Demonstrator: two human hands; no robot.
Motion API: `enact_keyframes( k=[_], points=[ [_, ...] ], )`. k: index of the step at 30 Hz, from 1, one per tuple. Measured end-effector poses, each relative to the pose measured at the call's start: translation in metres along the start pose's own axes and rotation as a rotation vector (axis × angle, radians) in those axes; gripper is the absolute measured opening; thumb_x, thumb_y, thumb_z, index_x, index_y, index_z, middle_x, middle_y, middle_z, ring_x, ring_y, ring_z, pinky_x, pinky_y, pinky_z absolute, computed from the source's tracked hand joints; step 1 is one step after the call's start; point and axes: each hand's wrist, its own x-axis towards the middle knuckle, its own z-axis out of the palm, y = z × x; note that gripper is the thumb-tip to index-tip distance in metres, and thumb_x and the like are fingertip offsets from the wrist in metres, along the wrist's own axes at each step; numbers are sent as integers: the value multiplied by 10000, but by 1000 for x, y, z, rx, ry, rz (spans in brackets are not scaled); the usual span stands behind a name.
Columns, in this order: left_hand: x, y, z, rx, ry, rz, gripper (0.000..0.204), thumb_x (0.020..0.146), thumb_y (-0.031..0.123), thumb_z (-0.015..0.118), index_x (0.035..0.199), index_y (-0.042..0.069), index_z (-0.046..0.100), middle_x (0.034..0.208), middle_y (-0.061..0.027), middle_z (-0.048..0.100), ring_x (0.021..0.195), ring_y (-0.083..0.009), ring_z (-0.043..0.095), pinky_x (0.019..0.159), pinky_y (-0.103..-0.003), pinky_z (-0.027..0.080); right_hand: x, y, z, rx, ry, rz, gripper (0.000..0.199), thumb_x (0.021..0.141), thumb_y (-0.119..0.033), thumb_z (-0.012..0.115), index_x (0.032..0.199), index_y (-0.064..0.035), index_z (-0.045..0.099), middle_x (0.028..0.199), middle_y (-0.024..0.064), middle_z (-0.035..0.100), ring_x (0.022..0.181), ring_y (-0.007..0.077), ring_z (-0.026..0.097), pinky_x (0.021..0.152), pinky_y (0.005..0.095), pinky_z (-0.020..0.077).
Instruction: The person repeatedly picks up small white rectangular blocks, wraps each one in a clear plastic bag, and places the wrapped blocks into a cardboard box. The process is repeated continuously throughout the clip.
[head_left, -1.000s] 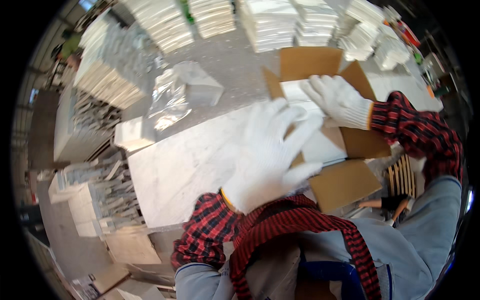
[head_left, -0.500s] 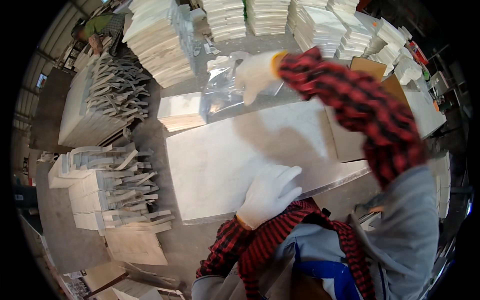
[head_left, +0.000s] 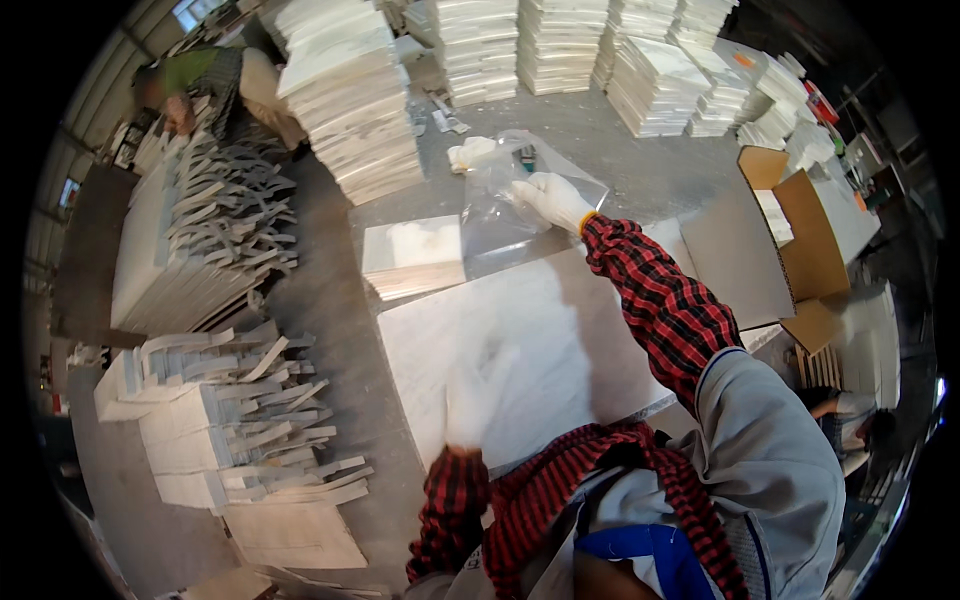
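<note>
A large white marble-like slab (head_left: 535,340) lies in front of me on the table. Over its left part is my left hand (head_left: 470,395), in a white glove and smeared by motion, so its fingers do not show clearly. Reaching to the slab's far side, my right hand (head_left: 553,200), gloved in white with a yellow cuff, has its fingers curled closed on a clear plastic bag (head_left: 490,215). A small dark-and-green object (head_left: 527,157) shows through or beside the plastic. Left of the bag sits a short stack of small white tiles (head_left: 412,250).
Tall stacks of white tiles (head_left: 345,110) line the far side. An opened cardboard box (head_left: 815,225) stands at right. Bundled slabs with loose strap ends (head_left: 180,415) are at left. Another person (head_left: 225,80) bends over a stack at far left; someone else (head_left: 850,425) is at far right.
My right hand has come down onto the plastic bag and closed. My left hand has moved left across the slab. The whole view has shifted, bringing more of the box into sight.
</note>
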Motion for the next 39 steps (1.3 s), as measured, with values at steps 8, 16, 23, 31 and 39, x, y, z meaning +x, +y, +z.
enact_keyframes(
  k=[8,16,23,31,39],
  points=[
    [188,30,64,-213,-72,14,824,912,381,796,1535,-23,438,1424,-256,604,1363,-272,567,1090,-368,468,-13,17,-62,-3,-299,3,502,1053,-449,506,1292,-55,704,1228,129,727,1124,236,636,1018,379,447],
    [219,27,96,-414,39,-208,626,874,227,826,1374,-14,537,1186,-123,698,976,-184,675,877,-306,554,-16,28,-51,373,-308,84,509,1045,-475,527,1277,-58,706,1240,72,716,1118,178,587,1021,334,426],
    [215,25,86,-589,40,-87,494,910,105,795,1315,-16,542,1138,-77,692,987,-135,678,893,-266,544,-22,12,-47,447,-264,183,664,1054,-560,487,1386,-8,649,1326,95,686,1201,199,588,1080,333,410],
    [219,29,92,-600,156,-96,506,873,101,837,1288,9,562,1073,-45,689,983,-128,667,858,-272,532,-30,29,-37,553,-201,-71,555,1002,-369,692,1418,-8,629,1365,100,683,1250,163,602,1065,308,456],
    [230,-10,82,-332,406,-37,340,904,114,752,1204,17,625,956,-62,674,892,-175,653,792,-314,519,-20,30,-68,524,-68,108,269,940,-225,733,1133,-42,771,941,51,741,878,127,674,775,329,567]
  ],
)
